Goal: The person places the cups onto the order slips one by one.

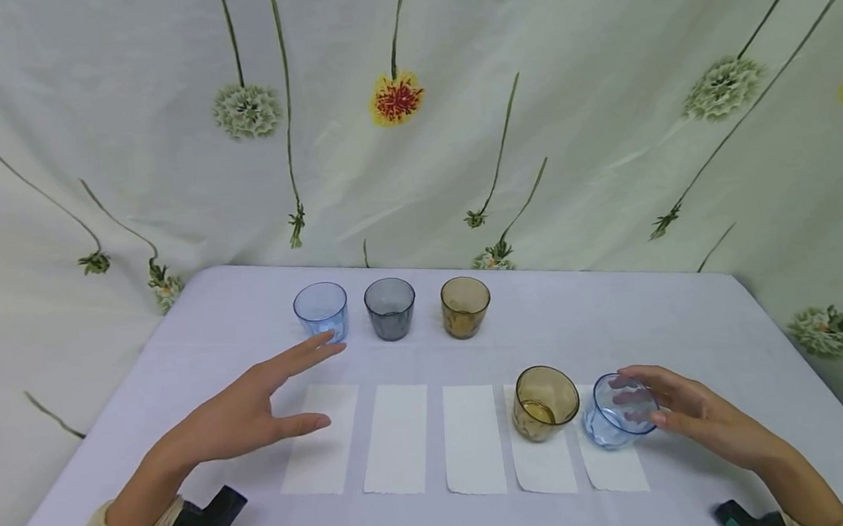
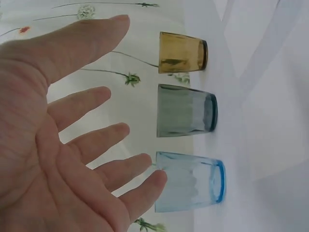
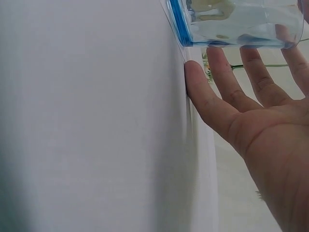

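My right hand (image 1: pixel 694 415) holds a light blue glass (image 1: pixel 621 417) by its right side, with the thumb at the near rim and the index finger (image 1: pixel 645 371) at the far rim. The right wrist view shows the blue glass base (image 3: pixel 179 24) at the table surface, other fingers spread beside it. An amber glass (image 1: pixel 542 403) stands just to its left on a paper strip (image 1: pixel 545 468). My left hand (image 1: pixel 254 411) hovers with fingers extended and holds nothing. Its fingertips overlap another blue glass (image 1: pixel 320 304) in the back row.
Beside that back blue glass stand a grey glass (image 1: pixel 391 309) and an amber glass (image 1: pixel 465 307). Several white paper strips (image 1: pixel 395 441) lie in a row across the white table (image 1: pixel 621 312). A flower-printed cloth (image 1: pixel 559 34) hangs behind.
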Available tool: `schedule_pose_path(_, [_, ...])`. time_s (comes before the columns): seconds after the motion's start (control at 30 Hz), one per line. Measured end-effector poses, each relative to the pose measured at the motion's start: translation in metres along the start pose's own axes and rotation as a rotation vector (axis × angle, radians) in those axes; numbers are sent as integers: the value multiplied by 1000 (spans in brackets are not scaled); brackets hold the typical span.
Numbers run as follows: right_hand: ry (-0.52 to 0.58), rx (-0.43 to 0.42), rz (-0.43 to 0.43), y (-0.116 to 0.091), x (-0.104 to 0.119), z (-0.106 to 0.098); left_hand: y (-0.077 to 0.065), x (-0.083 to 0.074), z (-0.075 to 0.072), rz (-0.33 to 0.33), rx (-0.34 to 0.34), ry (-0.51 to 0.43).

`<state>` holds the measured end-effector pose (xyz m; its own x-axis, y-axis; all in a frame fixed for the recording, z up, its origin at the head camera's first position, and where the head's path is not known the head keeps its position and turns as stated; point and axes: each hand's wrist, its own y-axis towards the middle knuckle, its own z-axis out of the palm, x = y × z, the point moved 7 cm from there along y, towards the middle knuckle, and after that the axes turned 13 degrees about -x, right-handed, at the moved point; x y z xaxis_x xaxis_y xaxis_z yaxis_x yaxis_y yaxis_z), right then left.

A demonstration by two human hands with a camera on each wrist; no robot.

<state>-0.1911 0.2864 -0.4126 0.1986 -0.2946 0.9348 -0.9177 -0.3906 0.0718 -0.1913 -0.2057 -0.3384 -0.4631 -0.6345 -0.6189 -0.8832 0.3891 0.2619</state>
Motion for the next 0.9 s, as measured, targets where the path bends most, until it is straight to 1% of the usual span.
schedule_pose_path(0.17, [22,11,-8,0,1,1,23,-4,-1,30,-48,-26])
schedule_pose_path(0.33, [12,6,-1,0,2,0,49,-10,1,60,-63,-104])
schedule_pose_path(0.4, [0,-1,8,0,1,-1,60,-14,0,59,-61,-135])
schedule_pose_path(0.53, [13,7,2,0,1,0,82,-23,-2,53,-46,-183])
schedule_pose_path(0.63, [24,16,-5,0,1,1,96,-30,-2,69,-31,-206])
schedule_pose_path(0.77, [4,6,0,1,1,1,112,-38,5,100,-13,-268])
schedule_pose_path(0.9, [-22,-12,4,1,0,0,129,-44,15,92,-3,-348])
